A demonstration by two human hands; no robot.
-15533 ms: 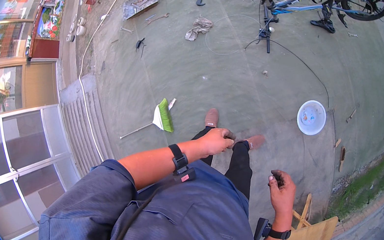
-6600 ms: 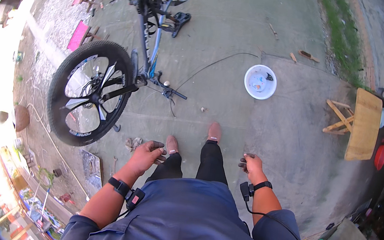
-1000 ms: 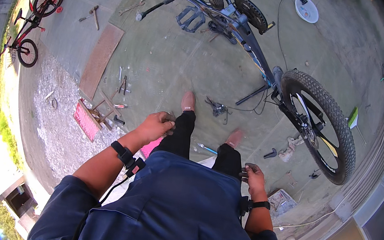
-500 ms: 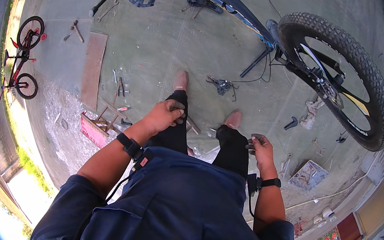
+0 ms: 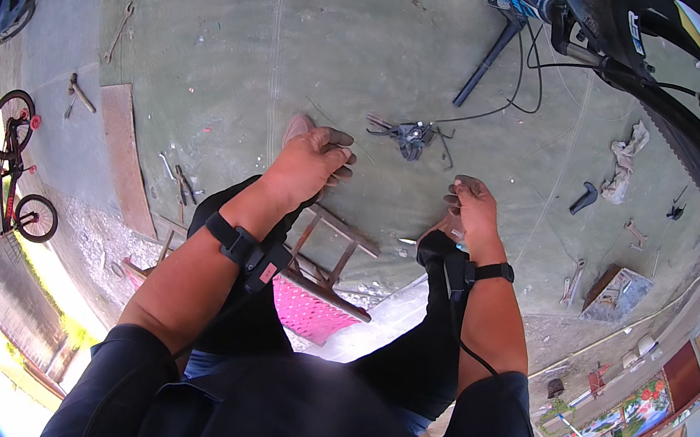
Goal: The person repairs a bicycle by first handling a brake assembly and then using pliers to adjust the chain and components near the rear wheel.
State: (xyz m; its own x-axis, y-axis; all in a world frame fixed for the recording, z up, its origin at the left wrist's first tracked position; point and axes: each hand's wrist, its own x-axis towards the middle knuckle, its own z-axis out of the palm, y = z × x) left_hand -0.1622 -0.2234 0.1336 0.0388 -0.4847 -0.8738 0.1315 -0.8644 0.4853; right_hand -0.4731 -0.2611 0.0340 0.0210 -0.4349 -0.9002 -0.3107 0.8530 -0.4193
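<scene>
Grey-green concrete (image 5: 375,50) paves this outdoor workspace; a hammer (image 5: 83,94) lies at left, and part of a bicycle (image 5: 698,180) crosses the upper right. Stretched forward, the left hand (image 5: 311,163) and right hand (image 5: 473,208) are loosely curled, partly open, nothing visible in either. Between and just beyond them, a black metal part (image 5: 413,141) rests on the concrete.

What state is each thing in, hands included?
Left hand, loosely curled, nothing visible in it
Right hand, loosely curled, nothing visible in it
Black part, lying on the floor
Blue bike, upside down, partly out of view
Red bike, standing
Rag, crumpled
Hammer, lying on the floor
Tray, loaded, details unclear
Pink stool, partly hidden; tipped or upright unclear
</scene>
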